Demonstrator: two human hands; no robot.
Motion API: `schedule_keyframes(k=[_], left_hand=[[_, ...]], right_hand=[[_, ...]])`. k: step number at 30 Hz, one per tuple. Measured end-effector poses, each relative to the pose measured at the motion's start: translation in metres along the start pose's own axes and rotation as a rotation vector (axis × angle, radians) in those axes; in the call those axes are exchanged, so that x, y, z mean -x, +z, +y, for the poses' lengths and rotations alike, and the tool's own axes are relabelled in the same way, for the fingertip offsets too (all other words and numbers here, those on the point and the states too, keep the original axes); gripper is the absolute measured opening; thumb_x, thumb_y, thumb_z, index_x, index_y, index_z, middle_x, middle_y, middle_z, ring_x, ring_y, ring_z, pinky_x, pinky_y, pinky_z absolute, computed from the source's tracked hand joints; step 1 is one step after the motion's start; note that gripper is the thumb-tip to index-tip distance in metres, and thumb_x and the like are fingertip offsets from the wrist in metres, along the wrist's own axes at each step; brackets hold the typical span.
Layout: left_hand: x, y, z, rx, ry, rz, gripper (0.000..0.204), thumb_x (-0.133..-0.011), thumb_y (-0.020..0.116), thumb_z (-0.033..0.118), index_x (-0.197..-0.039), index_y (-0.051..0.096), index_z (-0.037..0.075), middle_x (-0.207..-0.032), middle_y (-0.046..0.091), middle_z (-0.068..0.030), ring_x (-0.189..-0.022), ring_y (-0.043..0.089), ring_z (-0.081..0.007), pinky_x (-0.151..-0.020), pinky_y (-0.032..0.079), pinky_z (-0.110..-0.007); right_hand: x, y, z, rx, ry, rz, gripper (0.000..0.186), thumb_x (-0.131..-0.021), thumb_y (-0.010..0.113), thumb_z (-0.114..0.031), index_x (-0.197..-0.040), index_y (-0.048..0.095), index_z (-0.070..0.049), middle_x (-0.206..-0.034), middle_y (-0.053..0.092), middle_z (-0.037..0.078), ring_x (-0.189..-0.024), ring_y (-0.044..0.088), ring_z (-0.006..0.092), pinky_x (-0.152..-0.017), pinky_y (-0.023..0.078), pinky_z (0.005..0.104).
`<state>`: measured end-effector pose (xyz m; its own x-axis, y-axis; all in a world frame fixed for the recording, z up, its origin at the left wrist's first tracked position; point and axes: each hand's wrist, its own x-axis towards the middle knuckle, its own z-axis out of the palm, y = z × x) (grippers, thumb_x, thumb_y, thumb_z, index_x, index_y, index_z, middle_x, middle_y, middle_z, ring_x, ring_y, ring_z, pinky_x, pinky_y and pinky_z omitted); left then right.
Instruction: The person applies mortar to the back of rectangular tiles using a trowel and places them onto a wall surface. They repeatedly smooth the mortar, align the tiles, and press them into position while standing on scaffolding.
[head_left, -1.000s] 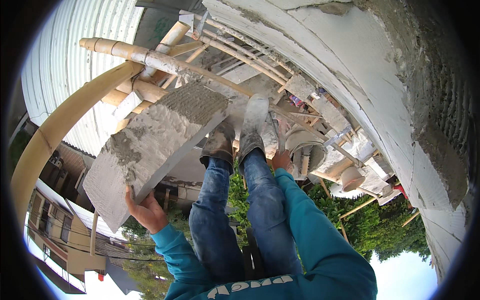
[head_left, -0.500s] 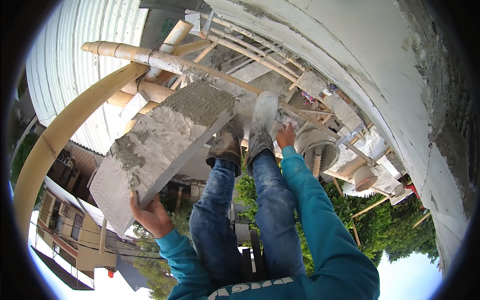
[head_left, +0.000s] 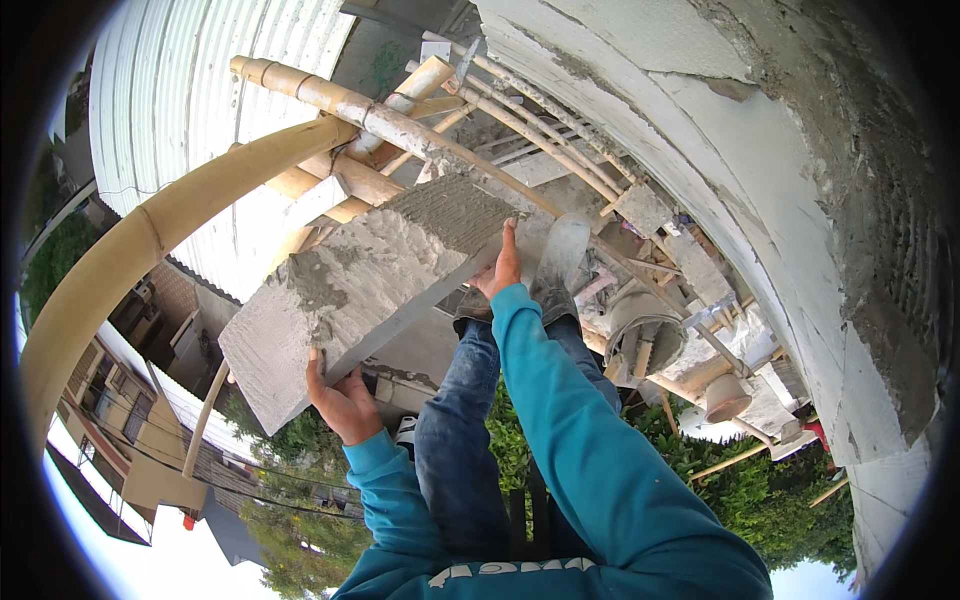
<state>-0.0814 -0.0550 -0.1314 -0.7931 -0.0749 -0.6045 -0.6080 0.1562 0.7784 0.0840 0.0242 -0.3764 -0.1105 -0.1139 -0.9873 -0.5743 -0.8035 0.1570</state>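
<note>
A large pale concrete block [head_left: 400, 311] lies tilted across the left middle, wet grey mortar [head_left: 385, 240] spread unevenly over its upper face and far end. At its near end my left hand [head_left: 345, 400] grips the lower edge, thumb up against the side. My right hand [head_left: 503, 265] holds the far right end, its thumb on the mortared edge and its other fingers partly hidden beneath. Below that hand are my boots, largely covered by the arm, and my blue jeans [head_left: 465, 400].
Bamboo poles [head_left: 390, 118] tied together form scaffolding at left and ahead. To the right curves a rendered wall [head_left: 700, 150]. A mortar-stained bucket [head_left: 645, 330] and a small pale bucket [head_left: 727, 397] stand right of my legs. Corrugated roofing [head_left: 200, 120], houses and trees lie far below.
My right hand has come left from beside the boot and taken hold of the block's far end. My left hand keeps its grip. The whole view has shifted.
</note>
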Motion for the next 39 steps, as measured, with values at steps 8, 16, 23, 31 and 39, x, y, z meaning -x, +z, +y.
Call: schedule_keyframes(k=[8, 16, 23, 31, 39], left_hand=[[-0.013, -0.013, 0.005, -0.007, -0.058, 0.000, 0.033, -0.083, 0.065, 0.021, -0.109, 0.058, 0.003, -0.110, 0.057, -0.0100, -0.101, 0.053, -0.0237, -0.088, 0.043, -0.044], [0.051, -0.016, 0.057, -0.065, -0.151, -0.082, 0.028, -0.084, 0.062, 0.022, -0.106, 0.060, 0.005, -0.107, 0.059, -0.0078, -0.097, 0.055, -0.0217, -0.083, 0.046, -0.040], [0.133, 0.003, 0.126, -0.094, -0.225, -0.262, 0.028, -0.081, 0.061, 0.021, -0.102, 0.061, 0.003, -0.105, 0.060, -0.0093, -0.097, 0.057, -0.0234, -0.083, 0.047, -0.041], [0.161, 0.089, 0.172, 0.039, -0.200, -0.567, 0.034, -0.079, 0.061, 0.019, -0.108, 0.056, 0.002, -0.111, 0.056, -0.0099, -0.102, 0.056, -0.0236, -0.085, 0.048, -0.041], [0.173, 0.203, 0.207, -0.063, -0.142, -0.831, 0.038, -0.081, 0.057, 0.022, -0.114, 0.051, 0.003, -0.114, 0.054, -0.0126, -0.107, 0.054, -0.0282, -0.090, 0.046, -0.049]], right_hand=[[0.010, -0.002, 0.008, -0.059, 0.024, -0.175, 0.074, -0.073, 0.072, -0.049, -0.131, 0.041, -0.015, -0.119, 0.053, 0.010, -0.103, 0.053, 0.0294, -0.083, 0.042, 0.0536], [0.149, -0.042, -0.011, -0.150, -0.198, 0.037, 0.067, -0.074, 0.075, -0.042, -0.123, 0.047, -0.006, -0.104, 0.057, 0.010, -0.087, 0.059, 0.0278, -0.073, 0.049, 0.0481], [0.347, -0.094, -0.033, -0.267, -0.374, 0.088, 0.091, -0.072, 0.076, -0.044, -0.140, 0.030, -0.005, -0.134, 0.037, 0.016, -0.121, 0.039, 0.0368, -0.103, 0.029, 0.0558], [0.447, -0.083, -0.066, -0.483, -0.606, 0.063, 0.081, -0.071, 0.076, -0.040, -0.128, 0.034, 0.001, -0.125, 0.040, 0.018, -0.111, 0.047, 0.0339, -0.103, 0.027, 0.0614], [0.476, -0.029, -0.120, -0.576, -0.683, 0.141, 0.081, -0.068, 0.077, -0.046, -0.124, 0.040, 0.000, -0.120, 0.047, 0.014, -0.110, 0.049, 0.0317, -0.101, 0.030, 0.0595]])
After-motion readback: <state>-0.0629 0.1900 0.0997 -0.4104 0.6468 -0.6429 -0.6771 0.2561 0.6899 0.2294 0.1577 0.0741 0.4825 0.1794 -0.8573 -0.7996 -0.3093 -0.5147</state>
